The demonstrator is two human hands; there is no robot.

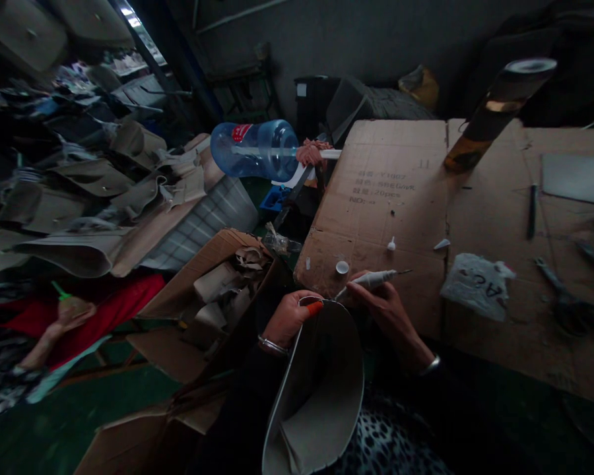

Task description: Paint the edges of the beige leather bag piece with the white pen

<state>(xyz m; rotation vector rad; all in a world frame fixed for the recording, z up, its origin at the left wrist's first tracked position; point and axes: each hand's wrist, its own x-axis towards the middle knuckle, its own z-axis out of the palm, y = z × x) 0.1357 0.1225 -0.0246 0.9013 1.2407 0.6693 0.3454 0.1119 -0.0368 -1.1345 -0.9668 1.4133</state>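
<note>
My left hand (290,318), an orange cover on one finger, is closed on the rim of a beige bag (321,429). The bag's open mouth faces up toward me over my lap. In my right hand (389,310) is a slim white applicator bottle (373,280), gripped like a pen. Its narrow tip points down-left at the bag's rim beside my left fingers; whether they touch I cannot tell. From its other end sticks a thin dark point. A small white cup (342,267) stands just beyond on the cardboard-topped table.
Cardboard (396,191) covers the table, bearing a plastic bag (478,287), scissors (571,307) and a tall dark bottle (499,112). An open carton (178,290) of scraps stands left. Behind it lie a blue water jug (255,148) and beige bags (94,171). A co-worker's hand (74,313) shows far left.
</note>
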